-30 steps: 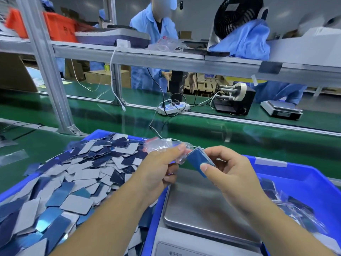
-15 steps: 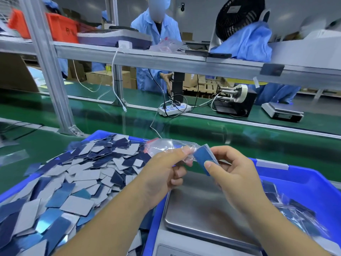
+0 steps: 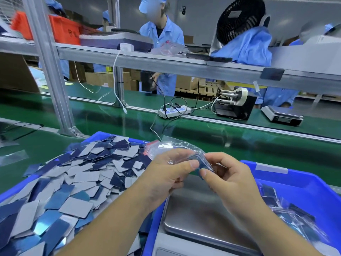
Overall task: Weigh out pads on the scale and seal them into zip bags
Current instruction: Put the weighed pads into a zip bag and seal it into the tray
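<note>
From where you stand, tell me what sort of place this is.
Most likely a factory packing line: a green conveyor belt, workers in blue coats across it, and a scale beside a bin of pads.

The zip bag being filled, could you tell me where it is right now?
In the head view, the zip bag is held mid-frame between the left hand and right hand, above the scale.

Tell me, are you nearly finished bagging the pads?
Not nearly. Done: filled bags lie in the right bin. In hand: left hand and right hand hold a zip bag with pads going in. Left: a big loose pile; the scale pan sits bare.
</note>
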Demonstrator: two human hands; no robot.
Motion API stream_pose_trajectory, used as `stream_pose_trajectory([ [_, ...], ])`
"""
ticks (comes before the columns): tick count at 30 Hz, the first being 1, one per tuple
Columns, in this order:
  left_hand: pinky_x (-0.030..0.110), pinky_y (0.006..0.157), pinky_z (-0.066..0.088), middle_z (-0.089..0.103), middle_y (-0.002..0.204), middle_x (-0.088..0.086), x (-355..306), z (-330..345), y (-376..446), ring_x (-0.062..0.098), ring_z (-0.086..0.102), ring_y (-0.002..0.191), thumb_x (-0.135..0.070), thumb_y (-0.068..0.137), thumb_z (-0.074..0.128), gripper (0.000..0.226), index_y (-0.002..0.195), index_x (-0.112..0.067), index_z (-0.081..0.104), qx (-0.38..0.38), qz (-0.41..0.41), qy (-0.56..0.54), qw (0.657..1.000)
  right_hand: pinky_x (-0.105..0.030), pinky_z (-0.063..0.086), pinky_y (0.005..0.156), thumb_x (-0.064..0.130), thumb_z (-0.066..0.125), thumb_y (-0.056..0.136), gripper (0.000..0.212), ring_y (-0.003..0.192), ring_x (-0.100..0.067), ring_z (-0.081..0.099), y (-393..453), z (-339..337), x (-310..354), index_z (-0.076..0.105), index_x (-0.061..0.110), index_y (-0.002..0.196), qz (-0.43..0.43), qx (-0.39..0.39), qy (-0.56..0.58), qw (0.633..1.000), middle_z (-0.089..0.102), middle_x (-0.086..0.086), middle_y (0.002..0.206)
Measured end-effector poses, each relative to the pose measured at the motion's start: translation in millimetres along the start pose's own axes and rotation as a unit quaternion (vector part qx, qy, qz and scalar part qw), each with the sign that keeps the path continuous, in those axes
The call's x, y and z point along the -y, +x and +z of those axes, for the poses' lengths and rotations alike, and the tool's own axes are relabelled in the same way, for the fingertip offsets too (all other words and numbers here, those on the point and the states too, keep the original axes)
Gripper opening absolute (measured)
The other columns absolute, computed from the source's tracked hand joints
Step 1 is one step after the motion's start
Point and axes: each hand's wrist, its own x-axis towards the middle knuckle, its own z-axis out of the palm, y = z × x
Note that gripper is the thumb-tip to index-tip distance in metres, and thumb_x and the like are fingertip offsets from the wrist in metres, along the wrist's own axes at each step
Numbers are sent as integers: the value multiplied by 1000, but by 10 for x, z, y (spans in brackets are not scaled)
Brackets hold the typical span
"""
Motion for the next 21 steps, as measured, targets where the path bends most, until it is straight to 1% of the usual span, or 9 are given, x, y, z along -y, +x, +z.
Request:
stream_pose_trajectory([
  [2,20,45,23,64,75,-1,-9,6,-6,8,38,50,-13,70,76,16,81,-25,75,-1,12,-3,1000,-26,40,56,22,70,75,25,61,-13,49,-2,-3,-11,73,36,96,-4,-5,-17,1000,67,-4,74],
  [4,19,47,26,66,79,1,-17,18,-14,7,42,51,-11,69,76,19,76,-28,77,0,19,-3,1000,-25,45,60,21,71,74,27,66,-13,55,-10,3,-6,72,37,95,-17,-12,-18,1000,69,0,79],
  [7,20,50,31,72,90,6,-48,29,-39,9,49,61,-12,67,76,21,83,-27,79,1,18,13,1000,-27,52,67,15,73,73,32,74,-14,64,-25,4,18,71,35,98,-31,-27,11,999,73,1,88],
  [10,20,54,30,70,83,-1,-66,21,-54,7,48,65,-15,71,76,25,95,-21,80,34,24,82,996,-36,52,68,12,73,74,34,78,-26,64,-36,-21,21,70,34,99,-62,-32,-4,998,72,-1,88],
  [11,20,54,30,69,81,-3,-65,24,-55,7,47,65,-15,72,75,25,95,-21,80,42,27,94,994,-35,52,68,10,73,73,35,77,-25,64,-39,-32,24,70,34,98,-68,-34,-3,997,72,-1,88],
  [13,19,55,30,69,79,-3,-64,26,-50,6,46,64,-13,71,76,25,94,-21,81,44,36,103,993,-26,52,65,8,73,73,35,74,-18,64,-38,-45,38,70,34,97,-81,-37,3,996,71,-1,87],
  [15,12,56,37,71,76,-7,-67,23,-50,-2,53,61,-6,74,75,25,92,-22,82,51,61,100,992,-21,51,64,6,74,72,34,71,-12,63,-34,-48,48,70,32,94,-91,-38,11,995,71,1,85],
  [18,4,61,44,73,74,-11,-81,25,-74,-6,63,62,12,83,66,34,91,-18,82,80,99,94,987,-19,50,62,5,75,71,30,67,-8,60,-31,-59,55,71,29,88,-93,-46,36,994,70,3,79],
  [21,4,63,45,74,75,-10,-81,6,-83,-6,64,65,14,85,64,26,100,-5,76,78,106,108,985,-20,48,59,8,75,70,27,65,-9,58,-30,-75,55,72,29,87,-76,-40,50,995,69,2,75],
])
